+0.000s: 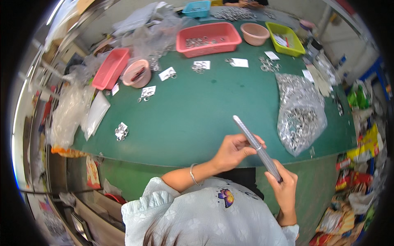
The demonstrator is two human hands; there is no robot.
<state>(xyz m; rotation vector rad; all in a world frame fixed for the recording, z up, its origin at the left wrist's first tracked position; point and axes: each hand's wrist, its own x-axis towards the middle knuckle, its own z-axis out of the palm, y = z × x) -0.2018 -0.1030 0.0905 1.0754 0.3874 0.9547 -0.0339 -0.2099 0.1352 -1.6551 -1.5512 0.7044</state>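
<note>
My right hand (283, 184) is closed around the thick lower end of a grey tapered ring mandrel (246, 132). The mandrel slants up and to the left over the front edge of the table, its narrow tip pointing away from me. A thin silver ring (259, 149) encircles the rod about halfway along. At that band the thumb and fingers of my left hand (234, 152) pinch, partly hidden behind the rod. To the right of both hands lies a clear plastic bag (301, 141) filled with many silver rings (303, 119).
Small groups of rings with white paper slips (167, 74) lie spread over the green table (197, 110). Pink tubs (209, 51), a pink bowl (255, 35) and a lime-green basket (287, 50) line the back. Plastic bags (67, 115) pile up left. Another person's hands (248, 3) show at the far top.
</note>
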